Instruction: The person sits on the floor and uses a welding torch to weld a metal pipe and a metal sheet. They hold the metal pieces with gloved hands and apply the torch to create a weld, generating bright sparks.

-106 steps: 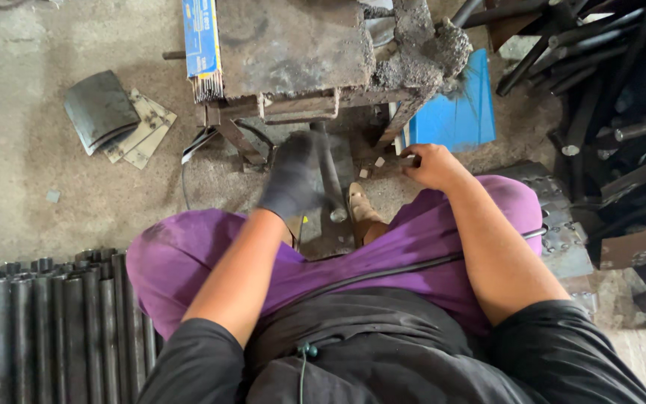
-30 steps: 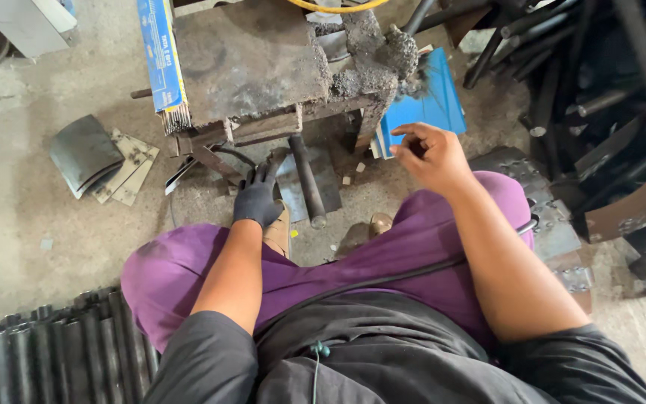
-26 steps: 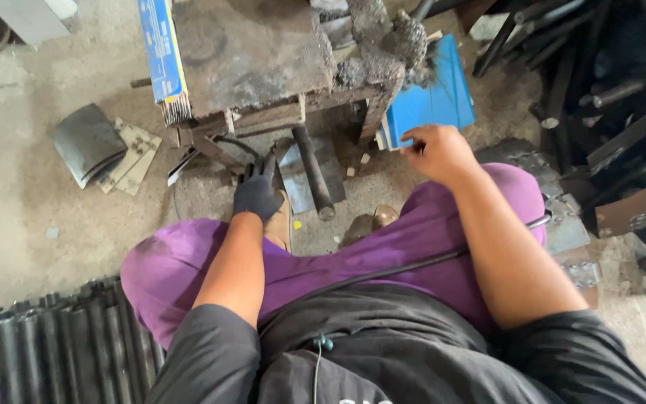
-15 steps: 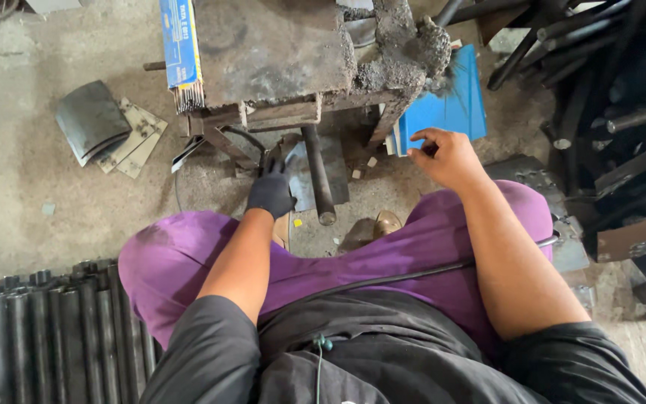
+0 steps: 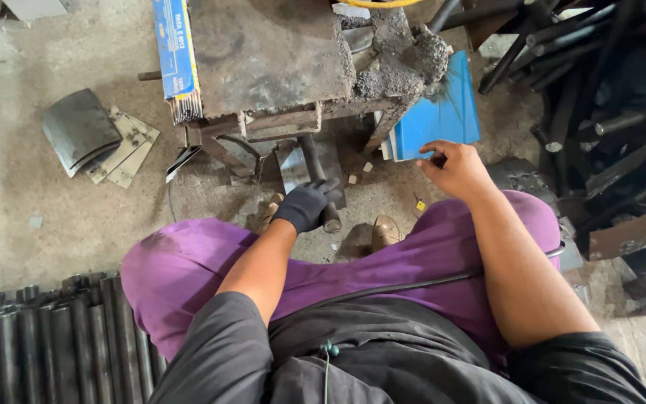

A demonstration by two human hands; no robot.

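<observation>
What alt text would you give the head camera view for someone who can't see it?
A seated person in purple trousers grips a dark metal pipe with a black-gloved left hand below a rusty metal block. Their bare right hand reaches toward a blue sheet.

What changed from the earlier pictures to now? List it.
The gloved left hand, which earlier reached forward by the short dark pipe under the rusty metal block, has drawn back toward the knees and now closes on the pipe's near end. The bare right hand stays raised beside the blue sheet, fingers curled, holding nothing visible. The block, blue electrode box and pipe stack are unmoved.
</observation>
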